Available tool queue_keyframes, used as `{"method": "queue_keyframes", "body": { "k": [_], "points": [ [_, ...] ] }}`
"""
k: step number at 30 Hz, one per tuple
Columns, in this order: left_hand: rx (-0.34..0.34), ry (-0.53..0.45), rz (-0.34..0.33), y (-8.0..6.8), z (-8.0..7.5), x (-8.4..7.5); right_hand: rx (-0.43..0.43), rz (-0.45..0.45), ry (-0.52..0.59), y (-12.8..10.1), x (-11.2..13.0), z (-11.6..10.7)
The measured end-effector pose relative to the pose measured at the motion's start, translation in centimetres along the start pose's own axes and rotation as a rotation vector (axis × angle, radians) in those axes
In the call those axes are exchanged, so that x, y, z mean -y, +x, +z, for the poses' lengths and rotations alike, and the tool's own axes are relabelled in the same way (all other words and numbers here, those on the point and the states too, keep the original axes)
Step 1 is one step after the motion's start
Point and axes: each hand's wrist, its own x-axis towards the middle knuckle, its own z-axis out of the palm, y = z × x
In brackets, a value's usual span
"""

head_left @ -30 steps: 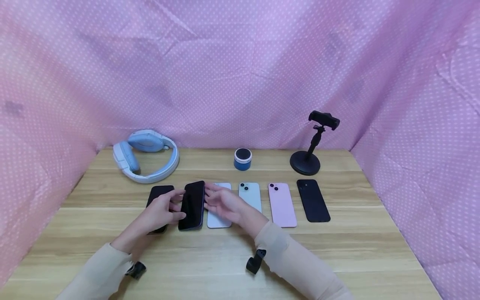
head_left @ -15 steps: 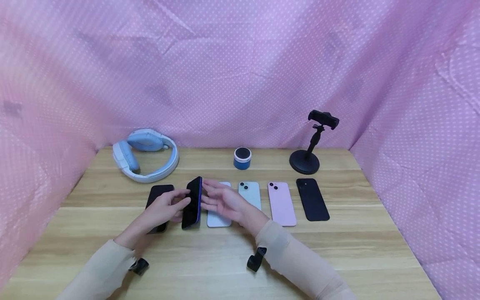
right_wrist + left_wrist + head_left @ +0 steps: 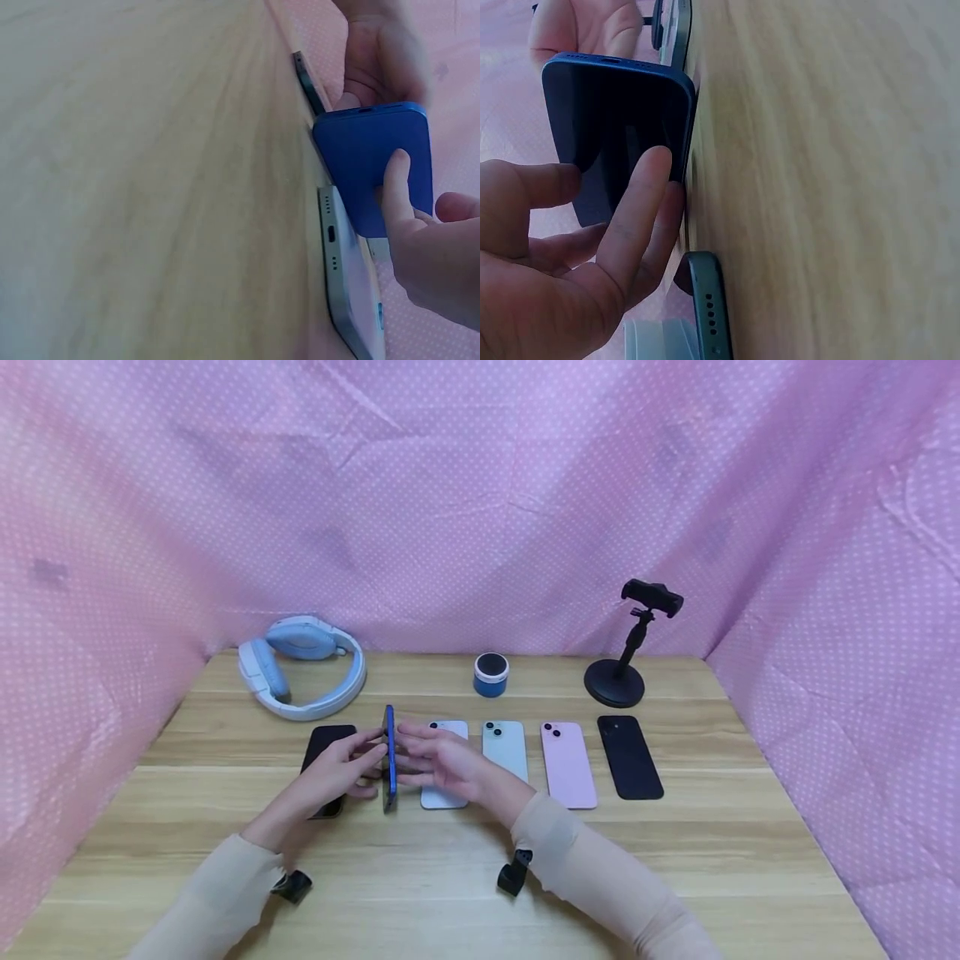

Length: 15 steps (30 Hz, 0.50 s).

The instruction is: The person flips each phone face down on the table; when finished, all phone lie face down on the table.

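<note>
1. Blue phone (image 3: 389, 760): stands on its long edge on the wooden table (image 3: 675, 860), second in a row of six, glass face toward 9 o'clock, blue back toward 3 o'clock. By the look of it, it is halfway through being turned over; laying it flat is what is left.
2. Left hand (image 3: 341, 768): fingers straight, tips pressed on the dark screen side of the blue phone, as the left wrist view shows (image 3: 585, 255); it grips nothing.
3. Right hand (image 3: 442, 760): fingers extended, flat against the blue back (image 3: 427, 247); a steadying touch, not a curled grasp.
4. Black phone (image 3: 324, 760): flat at 9 o'clock of the blue phone, screen up, partly under the left hand.
5. White phone (image 3: 447, 735): flat at 3 o'clock, back up, partly under the right hand.
6. Pale green phone (image 3: 506, 750), pink phone (image 3: 568, 764), dark navy phone (image 3: 630, 757): flat, backs up, further toward 3 o'clock. Judged by the row, four backs up, one face up, one mid-turn.
7. Far edge, 12 o'clock: blue headphones (image 3: 303, 667), small blue speaker (image 3: 491, 674), black phone stand (image 3: 626, 647).
</note>
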Motion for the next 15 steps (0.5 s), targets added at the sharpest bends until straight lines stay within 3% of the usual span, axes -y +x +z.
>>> {"method": "queue_keyframes", "body": {
  "k": [8,15],
  "points": [
    [0.028,-0.038,0.019,-0.09,0.07,-0.15,-0.056,-0.010,-0.047,0.14,-0.30,0.16],
    [0.075,-0.117,0.018,-0.47,-0.42,0.12,-0.039,-0.028,-0.193,0.12,0.14,0.73]
  ]
}}
